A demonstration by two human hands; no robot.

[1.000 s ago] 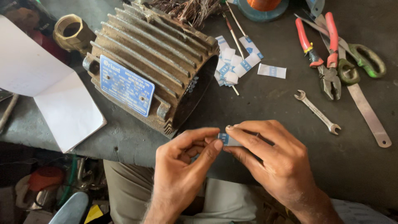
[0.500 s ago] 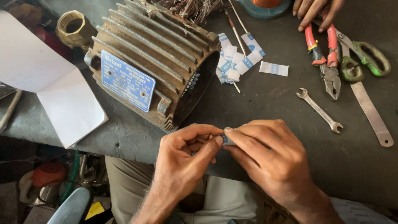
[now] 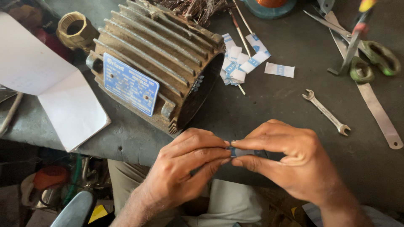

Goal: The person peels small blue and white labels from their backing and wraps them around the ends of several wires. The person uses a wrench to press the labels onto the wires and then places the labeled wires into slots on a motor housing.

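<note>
My left hand and my right hand meet at the near edge of the dark workbench. Between their fingertips they pinch a small folded strip of white and blue paper, mostly hidden by the fingers. Just beyond my left hand lies a rusty finned motor housing on its side, with a blue nameplate and its open end facing right. A pile of similar folded paper strips sits beside the housing's open end.
An open white notebook lies at the left. A small spanner and a metal strip lie right of centre. Green-handled scissors sit at top right, with pliers blurred above them. A brass fitting is at top left.
Another person's hand reached to the red-handled pliers at top right; the pliers are now lifted and blurred. My hands stay together on the paper strip, fingers shifting slightly.
</note>
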